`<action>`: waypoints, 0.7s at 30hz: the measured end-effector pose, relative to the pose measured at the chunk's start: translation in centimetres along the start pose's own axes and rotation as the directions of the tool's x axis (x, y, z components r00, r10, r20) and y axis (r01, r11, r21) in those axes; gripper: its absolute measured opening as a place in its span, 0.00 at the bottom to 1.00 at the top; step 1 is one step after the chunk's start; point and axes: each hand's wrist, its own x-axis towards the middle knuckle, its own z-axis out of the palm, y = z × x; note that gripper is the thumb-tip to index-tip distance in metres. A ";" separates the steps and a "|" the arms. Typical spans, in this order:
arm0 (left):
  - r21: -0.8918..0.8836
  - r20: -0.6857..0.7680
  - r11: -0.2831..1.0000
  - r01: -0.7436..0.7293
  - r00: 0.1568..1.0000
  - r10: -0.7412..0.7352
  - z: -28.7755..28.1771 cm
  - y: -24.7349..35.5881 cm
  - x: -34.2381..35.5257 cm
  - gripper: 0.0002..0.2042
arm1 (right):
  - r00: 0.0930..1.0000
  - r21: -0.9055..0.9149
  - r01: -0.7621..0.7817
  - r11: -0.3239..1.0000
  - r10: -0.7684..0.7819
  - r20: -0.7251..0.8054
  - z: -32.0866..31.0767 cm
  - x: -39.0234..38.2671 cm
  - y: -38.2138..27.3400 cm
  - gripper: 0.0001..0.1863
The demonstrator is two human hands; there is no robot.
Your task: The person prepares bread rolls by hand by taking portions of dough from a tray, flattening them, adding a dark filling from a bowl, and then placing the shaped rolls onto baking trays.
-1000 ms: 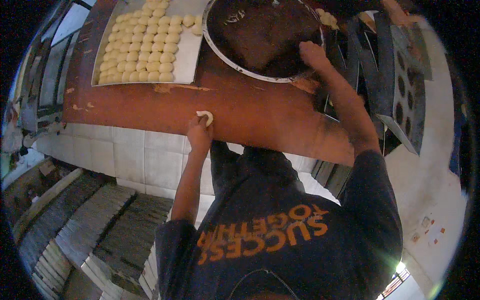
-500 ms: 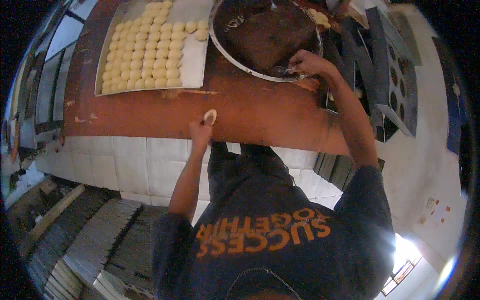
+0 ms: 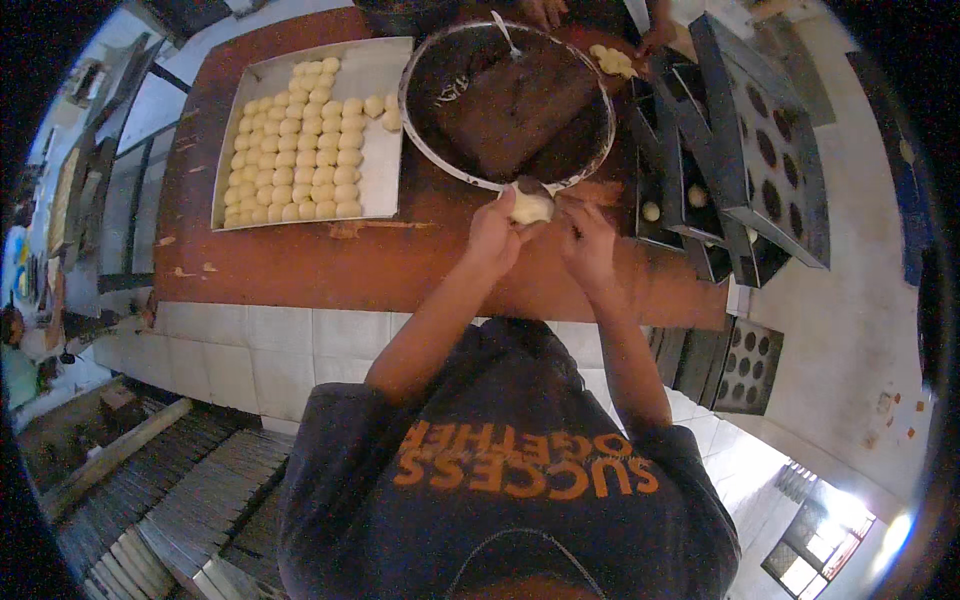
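Note:
My left hand grips a flattened piece of pale dough at the near rim of a big round basin. Dark brown filling shows at the dough's far edge. Close beside it on the right, my right hand is closed on a spoon whose bowl seems to be at the filling; the spoon is largely hidden. The basin contains a broad mass of dark brown filling. A second spoon leans inside its far side.
A metal tray with rows of dough balls lies left of the basin. Dark moulded baking pans are stacked at the right. A co-worker's hands show at the far edge, near some dough pieces on the brown table.
My left hand has moved right and away from me with the dough. My right hand has come back from inside the basin to meet it. The view has shifted, and a co-worker's hands now show.

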 end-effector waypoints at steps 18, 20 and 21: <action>-0.202 0.013 0.939 -0.280 0.958 0.288 -4.4 4.4 -8.9 0.19 | 0.856 0.514 -0.348 0.784 0.041 0.516 5.6 4.5 -5.2 0.12; -0.158 -0.060 0.954 -0.255 0.967 0.249 -4.5 3.2 -9.0 0.20 | 0.793 0.528 -0.493 0.692 0.107 0.600 6.0 3.3 -5.7 0.12; -0.153 -0.069 0.950 -0.271 0.962 0.264 -4.6 2.9 -8.8 0.21 | 0.762 0.528 -0.556 0.642 0.138 0.633 5.9 3.1 -5.9 0.11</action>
